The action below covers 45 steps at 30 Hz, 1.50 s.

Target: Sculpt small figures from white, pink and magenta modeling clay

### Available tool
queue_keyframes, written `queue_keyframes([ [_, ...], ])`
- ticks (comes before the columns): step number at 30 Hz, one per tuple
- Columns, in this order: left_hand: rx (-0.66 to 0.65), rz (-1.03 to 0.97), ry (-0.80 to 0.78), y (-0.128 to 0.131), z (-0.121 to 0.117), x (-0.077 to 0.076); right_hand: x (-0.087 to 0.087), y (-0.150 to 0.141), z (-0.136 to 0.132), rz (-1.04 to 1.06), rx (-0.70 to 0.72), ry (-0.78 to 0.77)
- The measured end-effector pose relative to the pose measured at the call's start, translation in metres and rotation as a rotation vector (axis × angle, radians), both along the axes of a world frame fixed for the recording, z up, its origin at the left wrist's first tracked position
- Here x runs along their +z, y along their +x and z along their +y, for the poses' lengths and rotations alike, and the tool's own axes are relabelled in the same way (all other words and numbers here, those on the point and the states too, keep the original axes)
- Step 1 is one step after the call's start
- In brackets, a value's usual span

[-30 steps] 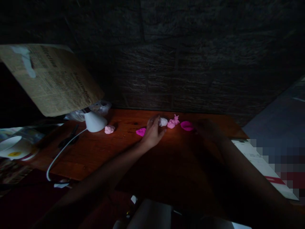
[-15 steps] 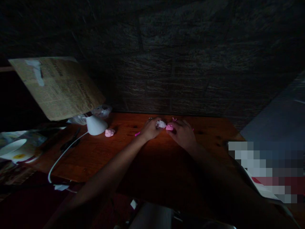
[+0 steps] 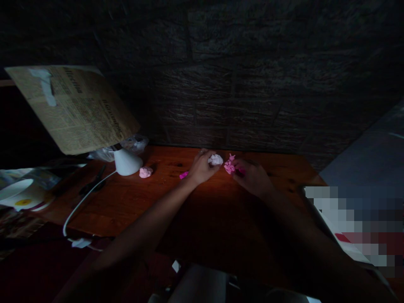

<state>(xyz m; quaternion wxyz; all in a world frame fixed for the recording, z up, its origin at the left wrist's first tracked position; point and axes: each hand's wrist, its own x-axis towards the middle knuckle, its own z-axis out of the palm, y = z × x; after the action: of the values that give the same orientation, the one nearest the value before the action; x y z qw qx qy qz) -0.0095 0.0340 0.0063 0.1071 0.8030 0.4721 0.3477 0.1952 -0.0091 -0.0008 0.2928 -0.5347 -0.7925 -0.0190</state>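
Now your left hand (image 3: 202, 168) curls round the white lump (image 3: 215, 160) mid-frame; your right hand (image 3: 253, 176) is by the pink figure (image 3: 230, 165) just right of centre, but I can't tell its grip; the figure looks shaped; the lump looks plain.

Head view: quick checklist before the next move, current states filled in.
1. Left hand at the white lump: ok; firmness of hold, cannot tell.
2. Right hand at the small pink figure: ok; gripped or only touched, cannot tell.
3. Pale pink lump clear of both hands: ok.
4. Lamp base clear of both hands: ok.
5. Magenta piece left of the left hand, whole outline visible: cannot tell.
6. Bright lighting: not ok, dim.
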Motion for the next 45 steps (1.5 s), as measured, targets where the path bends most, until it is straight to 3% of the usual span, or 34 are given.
queue_keyframes([
  [15,-0.114,-0.145,-0.111,0.011,0.009,-0.015,0.012,0.004,-0.006,-0.067,-0.012,-0.077],
  [21,-0.095,-0.233,-0.122,0.010,0.014,-0.020,0.009,0.003,-0.005,-0.035,-0.049,-0.086],
  [27,0.008,-0.148,-0.040,0.014,0.007,-0.016,0.004,0.004,-0.002,-0.046,-0.078,-0.105],
  [31,-0.044,-0.121,-0.042,0.014,0.005,-0.014,0.001,0.004,-0.001,-0.021,-0.072,-0.093],
  [38,-0.197,-0.231,-0.202,0.012,0.007,-0.019,0.000,0.003,0.000,-0.020,-0.079,-0.093],
  [45,-0.074,-0.166,-0.131,0.009,0.004,-0.012,-0.001,-0.001,-0.002,-0.002,-0.086,-0.070],
])
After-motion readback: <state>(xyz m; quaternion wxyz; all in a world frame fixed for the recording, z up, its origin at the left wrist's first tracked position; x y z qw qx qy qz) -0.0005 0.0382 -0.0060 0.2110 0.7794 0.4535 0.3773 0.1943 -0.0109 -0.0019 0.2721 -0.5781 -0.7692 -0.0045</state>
